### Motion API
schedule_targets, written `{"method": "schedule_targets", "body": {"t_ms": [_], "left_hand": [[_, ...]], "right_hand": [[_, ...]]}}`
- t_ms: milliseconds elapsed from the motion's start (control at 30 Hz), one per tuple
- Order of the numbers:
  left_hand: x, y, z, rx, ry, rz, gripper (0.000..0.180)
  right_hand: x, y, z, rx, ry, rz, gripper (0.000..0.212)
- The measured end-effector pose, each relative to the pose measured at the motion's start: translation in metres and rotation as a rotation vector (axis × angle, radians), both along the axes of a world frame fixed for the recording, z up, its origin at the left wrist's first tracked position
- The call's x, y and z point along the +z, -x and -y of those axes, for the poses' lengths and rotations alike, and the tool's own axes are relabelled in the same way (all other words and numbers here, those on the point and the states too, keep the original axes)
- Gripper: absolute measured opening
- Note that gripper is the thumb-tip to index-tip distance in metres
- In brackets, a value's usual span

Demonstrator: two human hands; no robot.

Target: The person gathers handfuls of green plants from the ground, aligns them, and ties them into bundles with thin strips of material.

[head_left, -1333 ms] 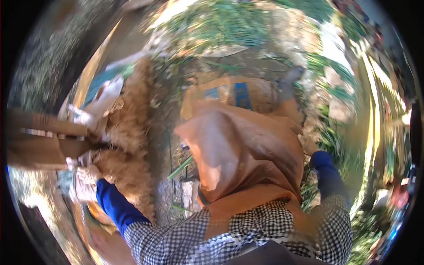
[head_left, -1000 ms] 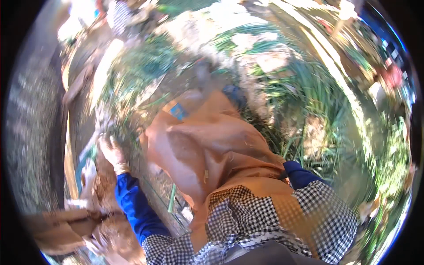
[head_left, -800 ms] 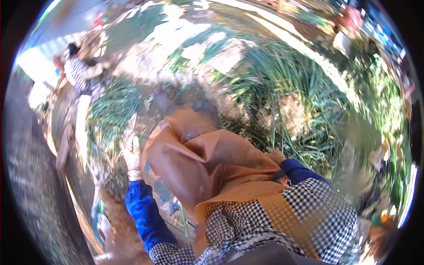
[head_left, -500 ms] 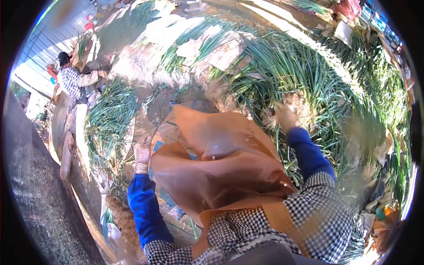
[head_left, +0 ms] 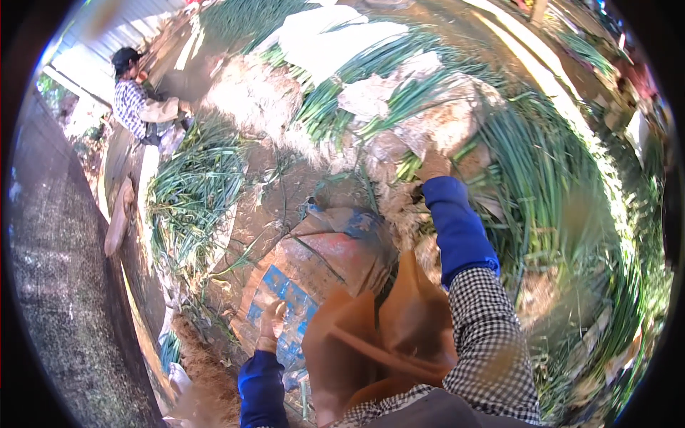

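Observation:
My left hand (head_left: 271,321) hovers low beside the brown apron (head_left: 342,335), over a tan sheet with blue patches (head_left: 289,289). Nothing shows in its loosely bent fingers. My right arm, in a blue sleeve cuff, stretches forward to the heap of spring onions. There my right hand (head_left: 432,164) lies against the root end of the heap, next to a few pale green stalks (head_left: 408,166). Its fingers are blurred and partly hidden, so their grip does not show. Long green spring onion leaves (head_left: 528,178) spread out to its right.
Another pile of spring onions (head_left: 196,192) lies at the left, near a co-worker (head_left: 135,103) in a checked shirt. White sheets (head_left: 335,43) cover part of the far heap. A dark mesh screen (head_left: 64,285) borders the left, and a wooden piece (head_left: 120,217) lies beside it.
My right hand has moved forward and left along the heap. My left hand has left the edge of the left pile and come nearer my body. The apron has swung down and the view has shifted.

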State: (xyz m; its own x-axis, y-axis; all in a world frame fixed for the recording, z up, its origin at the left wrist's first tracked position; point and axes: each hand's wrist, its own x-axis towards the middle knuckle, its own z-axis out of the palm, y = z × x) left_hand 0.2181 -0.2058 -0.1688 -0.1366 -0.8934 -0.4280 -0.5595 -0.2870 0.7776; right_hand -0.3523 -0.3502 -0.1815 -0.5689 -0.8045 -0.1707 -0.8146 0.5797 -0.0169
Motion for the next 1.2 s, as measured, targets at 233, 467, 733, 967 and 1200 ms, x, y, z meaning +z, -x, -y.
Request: {"method": "schedule_targets", "body": {"t_ms": [233,467,733,967,1200], "left_hand": [[-0.029,0.045,0.012,-0.129,0.005,0.212,0.033],[-0.043,0.09,0.05,-0.192,0.214,0.089,0.031],[0.124,0.265,0.077,-0.258,0.834,-0.066,0.066],[0.292,0.44,-0.118,-0.419,1.066,-0.516,0.12],[0.286,0.461,-0.125,-0.252,0.8,-0.53,0.061]], "right_hand": [[-0.075,0.061,-0.002,-0.206,0.032,-0.276,0.036],[0.083,0.112,-0.039,0.252,0.178,-0.338,0.024],[0.372,0.278,-0.211,0.179,0.455,-0.796,0.027],[0.505,0.107,-0.241,0.294,0.79,-0.779,0.028],[0.526,-0.023,-0.261,0.311,0.757,-0.641,0.032]]}}
